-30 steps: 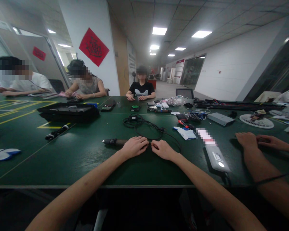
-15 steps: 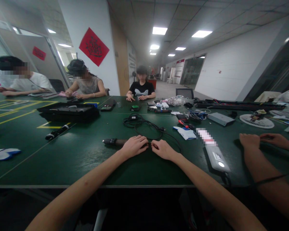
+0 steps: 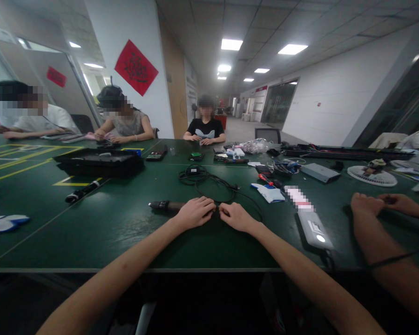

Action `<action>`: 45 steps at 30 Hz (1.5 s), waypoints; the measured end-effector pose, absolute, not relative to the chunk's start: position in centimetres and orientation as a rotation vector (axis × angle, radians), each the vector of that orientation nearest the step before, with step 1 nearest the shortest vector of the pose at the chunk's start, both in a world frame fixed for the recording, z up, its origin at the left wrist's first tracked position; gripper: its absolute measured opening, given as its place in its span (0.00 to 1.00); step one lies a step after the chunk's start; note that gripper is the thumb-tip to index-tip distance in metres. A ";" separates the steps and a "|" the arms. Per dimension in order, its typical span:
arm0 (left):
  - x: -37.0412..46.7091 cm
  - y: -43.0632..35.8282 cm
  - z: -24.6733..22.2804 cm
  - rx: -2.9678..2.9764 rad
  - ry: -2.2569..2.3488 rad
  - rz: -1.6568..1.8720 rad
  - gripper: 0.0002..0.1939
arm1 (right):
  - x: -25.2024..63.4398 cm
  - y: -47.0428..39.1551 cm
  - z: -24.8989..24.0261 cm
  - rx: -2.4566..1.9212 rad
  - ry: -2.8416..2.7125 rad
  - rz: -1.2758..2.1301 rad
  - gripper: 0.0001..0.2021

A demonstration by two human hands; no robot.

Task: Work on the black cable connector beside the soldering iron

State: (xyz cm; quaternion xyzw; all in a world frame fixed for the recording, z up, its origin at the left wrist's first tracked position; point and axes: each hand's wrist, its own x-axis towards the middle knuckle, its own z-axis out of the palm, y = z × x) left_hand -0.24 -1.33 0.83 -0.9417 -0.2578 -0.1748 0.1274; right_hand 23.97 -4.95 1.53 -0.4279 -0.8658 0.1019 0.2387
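Left hand lies low over the desk, palm down, its wrist nearly straight and its knuckles uppermost. Its fingers curl over the rear of a dark cylindrical tool, closed around it, with the fingertips turned inward to the right. The tool lies along the desk in front of the person, its narrow metal tip pointing left and its rear end hidden by the hand.

Right hand is just beside the left, fingers bent and drawn in toward the thumb, the back of the hand turned outward. Something small and dark shows between the two sets of fingertips; whether the right hand grips it cannot be told. Both forearms slant inward and forward from the near edge of the desk, making a wedge whose point is at the hands.

A coiled black cable lies just beyond the hands. Beyond the right hand, toward the right, are a blue and white glove and a pale power bank-like device. To the far right, a co-worker's hands meet above the desk.
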 end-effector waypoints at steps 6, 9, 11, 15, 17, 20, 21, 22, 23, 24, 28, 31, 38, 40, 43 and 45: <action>-0.2 -1.4 1.0 -2.739 -0.777 -0.512 0.12 | 24.0 -4.9 1.4 -1.168 -2.370 0.274 0.04; -0.2 -1.4 1.0 -2.747 -0.750 -0.503 0.12 | 24.1 -4.9 1.5 -1.158 -2.373 0.283 0.04; -0.3 -1.3 0.9 -2.737 -0.767 -0.500 0.11 | 24.1 -4.9 1.5 -1.156 -2.377 0.301 0.04; -0.3 -1.3 0.8 -2.737 -0.797 -0.520 0.14 | 24.1 -4.9 1.5 -1.156 -2.373 0.306 0.04; -0.3 -1.3 0.9 -2.748 -0.784 -0.521 0.14 | 24.1 -4.8 1.4 -1.160 -2.370 0.291 0.04; -0.2 -1.4 0.9 -2.747 -0.779 -0.507 0.11 | 24.1 -4.8 1.3 -1.165 -2.371 0.293 0.04; -0.2 -1.4 0.9 -2.744 -0.786 -0.505 0.11 | 24.1 -4.8 1.3 -1.164 -2.370 0.297 0.04; -0.2 -1.4 1.0 -2.742 -0.796 -0.506 0.11 | 24.1 -4.8 1.4 -1.163 -2.370 0.300 0.03; -0.3 -1.4 1.0 -2.742 -0.802 -0.507 0.12 | 24.1 -4.8 1.4 -1.162 -2.370 0.302 0.03; -0.3 -1.4 1.0 -2.745 -0.799 -0.507 0.12 | 24.1 -4.8 1.4 -1.162 -2.370 0.301 0.03; -0.3 -1.3 1.0 -2.751 -0.761 -0.485 0.12 | 24.0 -4.9 1.4 -1.178 -2.363 0.288 0.03; -0.3 -1.2 0.8 -2.742 -0.790 -0.479 0.11 | 24.0 -4.8 1.3 -1.182 -2.364 0.290 0.03; -0.2 -1.2 0.8 -2.770 -0.799 -0.466 0.11 | 24.1 -4.8 1.3 -1.169 -2.368 0.298 0.03; -0.2 -1.2 0.8 -2.768 -0.816 -0.464 0.10 | 24.1 -4.9 1.4 -1.168 -2.367 0.296 0.03; -0.3 -1.2 0.8 -2.763 -0.828 -0.481 0.12 | 24.1 -4.9 1.5 -1.173 -2.369 0.297 0.03; -0.3 -1.2 0.8 -2.765 -0.797 -0.474 0.14 | 24.1 -4.9 1.6 -1.179 -2.369 0.301 0.03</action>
